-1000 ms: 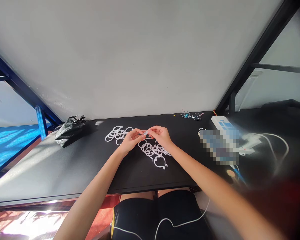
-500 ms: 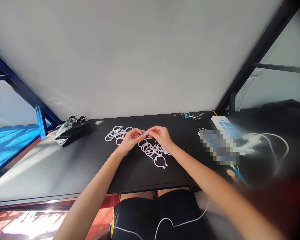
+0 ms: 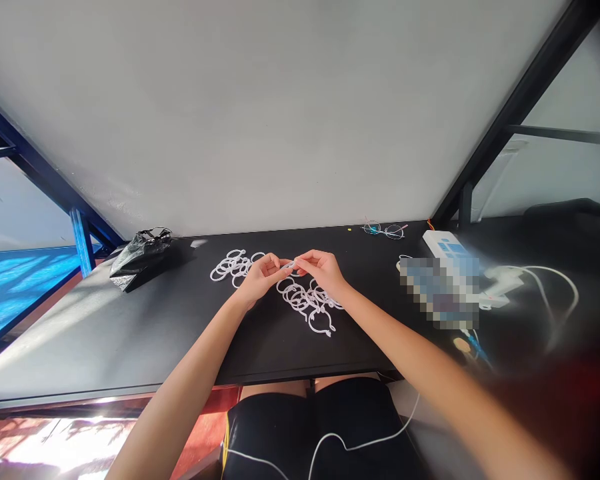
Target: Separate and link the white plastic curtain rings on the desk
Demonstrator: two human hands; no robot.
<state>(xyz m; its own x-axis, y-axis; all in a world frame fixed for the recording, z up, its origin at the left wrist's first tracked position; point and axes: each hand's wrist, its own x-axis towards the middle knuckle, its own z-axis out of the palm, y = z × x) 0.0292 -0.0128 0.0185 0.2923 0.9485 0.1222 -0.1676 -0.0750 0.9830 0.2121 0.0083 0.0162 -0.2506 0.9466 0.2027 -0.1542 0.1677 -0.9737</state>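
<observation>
My left hand [image 3: 261, 277] and my right hand [image 3: 324, 271] meet above the black table, each pinching one side of a white plastic curtain ring [image 3: 291, 266]. Fingers cover most of that ring, so I cannot tell whether its ends are joined. Just below the hands lies a loose pile of white curtain rings [image 3: 300, 297]; at least one near the front shows a gap with small knobs at its ends. A second pile of similar rings [image 3: 226, 268] sits left of my left hand, which partly hides it.
A crumpled black plastic bag [image 3: 143, 257] stands at the back left of the table [image 3: 145, 347]. Eyeglasses [image 3: 384, 231] lie near the wall. To the right are a white power strip [image 3: 440, 241], a blurred-out device [image 3: 433, 290] and white cables [image 3: 555, 277]. Another cable [image 3: 365, 448] crosses my lap.
Almost nothing differs. Both hands keep their pinch on the ring, with only a slight shift of the fingers; the two piles look the same.
</observation>
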